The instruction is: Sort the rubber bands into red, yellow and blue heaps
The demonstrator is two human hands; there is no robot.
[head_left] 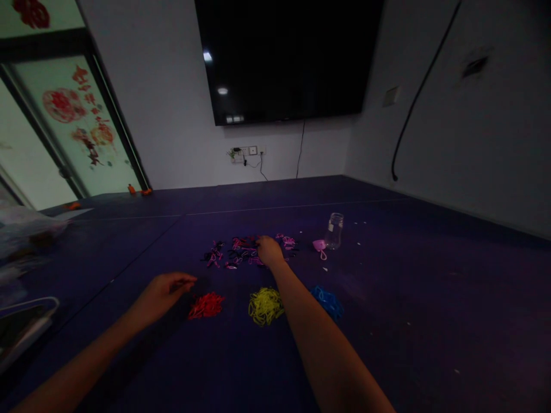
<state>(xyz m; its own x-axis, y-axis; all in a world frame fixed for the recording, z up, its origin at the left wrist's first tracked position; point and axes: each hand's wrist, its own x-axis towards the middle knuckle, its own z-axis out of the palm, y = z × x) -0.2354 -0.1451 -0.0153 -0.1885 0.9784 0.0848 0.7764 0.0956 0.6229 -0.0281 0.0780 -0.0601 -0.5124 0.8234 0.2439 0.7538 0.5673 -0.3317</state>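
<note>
My right hand (pixel 270 251) reaches into a spread of mixed pink, dark and reddish rubber bands (pixel 241 255). Its fingertips are pinched together low at the surface, and what they hold, if anything, is too small to make out. Over the purple surface, just above and left of a pile of red rubber bands (pixel 206 306), hovers my left hand (pixel 166 289), fingers stretched to the right with nothing visible in them. A pile of yellow rubber bands (pixel 264 306) lies beside my right forearm. Blue rubber bands (pixel 328 301) sit right of that forearm, partly hidden by it.
A clear bottle (pixel 334 231) stands at the right, touching or close to a pink cap with a loop (pixel 319 246). White scraps dot the purple surface (pixel 413 275). A dark device with a pale edge (pixel 26 330) and clear plastic (pixel 26 229) lie far left.
</note>
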